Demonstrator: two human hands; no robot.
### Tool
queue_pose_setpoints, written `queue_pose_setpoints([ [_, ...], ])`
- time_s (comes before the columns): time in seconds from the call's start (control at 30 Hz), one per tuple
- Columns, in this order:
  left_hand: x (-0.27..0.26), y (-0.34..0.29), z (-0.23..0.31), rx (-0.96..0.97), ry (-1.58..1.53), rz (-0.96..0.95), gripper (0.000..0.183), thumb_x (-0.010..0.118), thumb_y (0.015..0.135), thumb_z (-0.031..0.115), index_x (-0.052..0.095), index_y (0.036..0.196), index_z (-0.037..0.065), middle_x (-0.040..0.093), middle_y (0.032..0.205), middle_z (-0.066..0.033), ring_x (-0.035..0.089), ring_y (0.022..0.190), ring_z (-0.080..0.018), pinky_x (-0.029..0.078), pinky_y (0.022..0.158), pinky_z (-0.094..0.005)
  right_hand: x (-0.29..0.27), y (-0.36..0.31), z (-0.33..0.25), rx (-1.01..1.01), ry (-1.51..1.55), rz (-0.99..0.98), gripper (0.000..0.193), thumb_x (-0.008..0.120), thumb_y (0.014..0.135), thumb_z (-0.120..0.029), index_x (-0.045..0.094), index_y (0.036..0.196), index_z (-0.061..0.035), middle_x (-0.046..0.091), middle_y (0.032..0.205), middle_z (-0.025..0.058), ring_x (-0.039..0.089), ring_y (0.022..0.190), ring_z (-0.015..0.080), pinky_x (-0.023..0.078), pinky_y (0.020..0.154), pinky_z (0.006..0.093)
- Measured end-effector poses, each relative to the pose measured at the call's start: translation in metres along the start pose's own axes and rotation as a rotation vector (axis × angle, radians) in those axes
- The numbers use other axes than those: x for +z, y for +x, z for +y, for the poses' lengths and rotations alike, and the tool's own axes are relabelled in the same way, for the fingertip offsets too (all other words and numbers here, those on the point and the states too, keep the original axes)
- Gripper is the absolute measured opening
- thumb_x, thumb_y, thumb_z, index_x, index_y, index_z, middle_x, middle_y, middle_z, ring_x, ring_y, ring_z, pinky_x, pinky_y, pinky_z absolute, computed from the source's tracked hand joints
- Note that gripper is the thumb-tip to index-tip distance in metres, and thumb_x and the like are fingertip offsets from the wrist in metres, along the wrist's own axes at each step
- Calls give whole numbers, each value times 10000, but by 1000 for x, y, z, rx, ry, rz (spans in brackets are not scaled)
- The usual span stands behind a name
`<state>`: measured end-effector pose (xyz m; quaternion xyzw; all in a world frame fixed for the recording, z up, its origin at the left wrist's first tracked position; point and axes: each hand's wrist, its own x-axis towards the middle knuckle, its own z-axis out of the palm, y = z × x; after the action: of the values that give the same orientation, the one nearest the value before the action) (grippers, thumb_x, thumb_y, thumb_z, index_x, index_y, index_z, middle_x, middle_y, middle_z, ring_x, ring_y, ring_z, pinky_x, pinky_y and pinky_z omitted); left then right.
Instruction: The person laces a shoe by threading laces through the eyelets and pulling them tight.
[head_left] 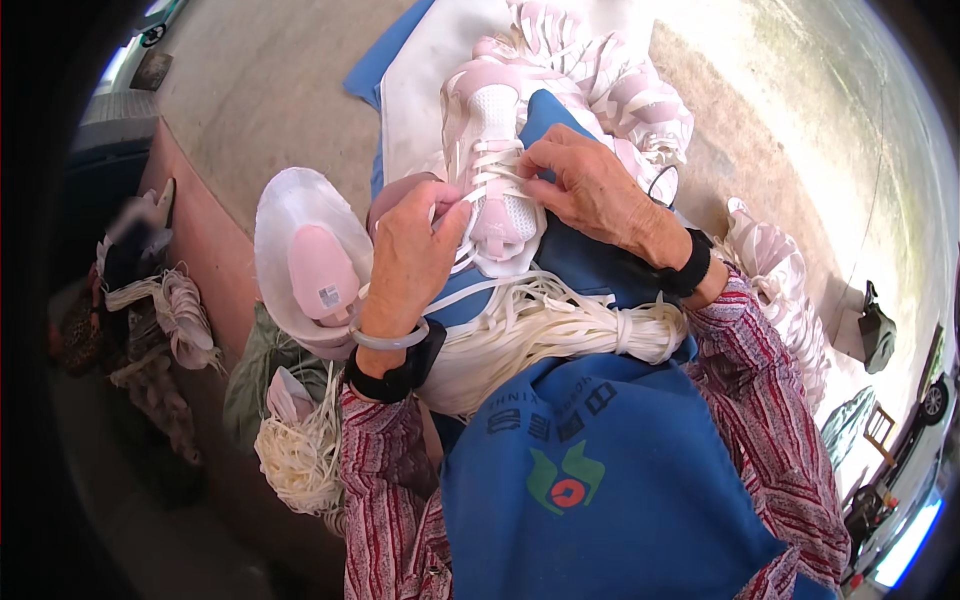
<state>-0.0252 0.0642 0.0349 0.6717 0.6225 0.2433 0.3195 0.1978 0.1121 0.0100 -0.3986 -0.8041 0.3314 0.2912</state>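
A pink and white shoe upper [495, 112] lies in front of me, with a white lace [490, 165] crossing its tongue in several rows. My left hand [415, 245] is closed at the left edge of the lacing, thumb and forefinger pinching the lace. On the other side, my right hand [590, 190] pinches the lace near the eyelets, its fingers curled. Below the upper, a thick bundle of cream laces [570, 325] rests across my lap on the blue apron [600, 450]. Loose lace ends hang beside my left hand.
Several more pink and white uppers [640, 100] are heaped at the far right of the white board [415, 90]. Left of my hand stands a white and pink shoe-shaped piece [325, 265]. A tangle of laces [300, 455] hangs lower left, and more uppers [765, 260] hang at right.
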Motion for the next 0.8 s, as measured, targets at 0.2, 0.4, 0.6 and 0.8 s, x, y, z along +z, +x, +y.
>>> queue_pose_setpoints([
  [0.2, 0, 1, -2, -39, -11, -9, 164, 653, 876, 130, 634, 952, -15, 646, 811, -107, 636, 658, -167, 503, 612, -290, -8, 11, -1, -51, 47, -133, 125, 616, 831, -126, 595, 847, -4, 577, 828, 146, 588, 772, 340, 479, 699, 390],
  [0.4, -6, 0, 2, -57, -5, -31, 144, 629, 888, 145, 634, 931, 8, 639, 763, -117, 617, 650, -183, 483, 622, -305, -15, 8, 13, 435, 584, -383, 206, 587, 899, -214, 580, 819, -25, 549, 653, 21, 528, 573, 115, 424, 557, 252],
  [0.6, -16, 0, 20, -155, 20, -37, 131, 587, 863, 101, 600, 822, -23, 601, 702, -183, 601, 638, -305, 465, 618, -383, -7, 10, 11, 470, 475, -337, 246, 525, 925, -229, 591, 841, -8, 579, 674, 18, 575, 527, 103, 422, 513, 251],
  [0.8, -21, 0, 13, -35, 152, -16, 141, 576, 881, 143, 594, 879, 3, 598, 687, -165, 589, 619, -266, 452, 594, -369, 1, 6, 8, 515, 429, -249, 243, 521, 907, -211, 581, 877, 23, 612, 689, 92, 611, 524, 167, 470, 551, 305],
])
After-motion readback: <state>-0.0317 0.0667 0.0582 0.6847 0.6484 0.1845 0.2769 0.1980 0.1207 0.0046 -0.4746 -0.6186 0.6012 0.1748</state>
